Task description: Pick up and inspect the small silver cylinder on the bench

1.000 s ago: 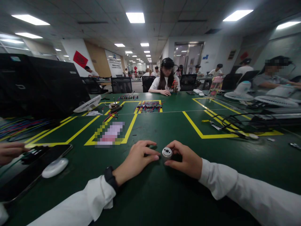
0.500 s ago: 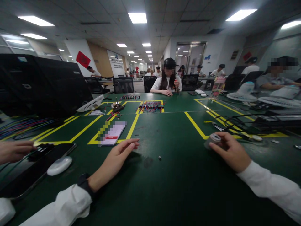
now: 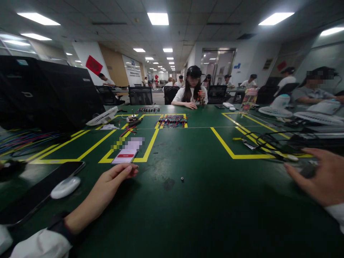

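Right hand [image 3: 326,179], far right of frame, is spread around a blurred dark-grey object [image 3: 307,171]; whether that is fully set down, I cannot tell. Left hand [image 3: 115,180], centre-left, is pressed together. One tiny silvery cylinder [image 3: 182,178] lies untouched mid-frame.

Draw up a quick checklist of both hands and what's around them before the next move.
1. Small part visible on the green table, apart from both hands: ok.
2. Left hand not touching the phone: cannot tell; its fingers are at the phone's near edge.
3. White mouse apart from the left hand: ok.
4. Right hand wholly in view: not ok; the picture's right edge cuts it off.
5. Dark object at the right hand firmly gripped: cannot tell; blurred and partly hidden.
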Demonstrator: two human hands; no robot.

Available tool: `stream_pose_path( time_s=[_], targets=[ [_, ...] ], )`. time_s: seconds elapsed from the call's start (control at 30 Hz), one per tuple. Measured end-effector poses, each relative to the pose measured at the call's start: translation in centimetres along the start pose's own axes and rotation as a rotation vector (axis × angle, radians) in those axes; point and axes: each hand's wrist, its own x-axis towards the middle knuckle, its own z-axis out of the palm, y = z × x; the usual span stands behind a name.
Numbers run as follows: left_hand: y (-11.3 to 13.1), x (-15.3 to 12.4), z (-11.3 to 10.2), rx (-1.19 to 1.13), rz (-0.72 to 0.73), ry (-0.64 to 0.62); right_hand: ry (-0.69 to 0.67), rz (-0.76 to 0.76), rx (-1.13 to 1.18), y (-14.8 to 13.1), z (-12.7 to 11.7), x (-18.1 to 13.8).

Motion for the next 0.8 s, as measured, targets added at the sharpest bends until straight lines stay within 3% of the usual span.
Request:
stream_pose_path(
  time_s=[0.1,0.17,0.23,0.33,0.4,0.47,0.57,0.7,0.8],
  targets=[
    [0.0,0.0,0.1,0.039,0.011,0.007,-0.161,-0.245,0.374,-10.1,0.1,1.6],
    [0.0,0.0,0.0,0.045,0.015,0.011,-0.38,-0.294,0.601,-16.6,0.7,2.4],
    [-0.1,-0.1,-0.2,0.043,0.018,0.009,-0.486,-0.321,0.78,-22.0,1.3,3.1],
    [0.0,-0.2,-0.3,0.051,0.022,-0.007,-0.55,-0.411,0.906,-27.3,1.9,4.1],
    [-0.1,-0.3,-0.4,0.057,0.024,-0.018,-0.563,-0.469,0.92,-28.5,2.1,4.7],
    [-0.2,-0.3,-0.5,0.047,0.029,-0.02,-0.553,-0.47,0.921,-27.7,2.1,5.0],
    [-0.3,-0.3,-0.6,0.023,0.026,-0.027,-0.415,-0.377,0.847,-22.9,1.8,5.1],
    [0.0,-0.4,-0.3,0.016,0.015,-0.001,-0.106,-0.222,0.422,-11.9,0.9,4.3],
    [0.3,-0.4,-0.1,0.035,0.028,0.023,-0.105,-0.154,0.114,-2.9,0.0,3.1]
  ],
)
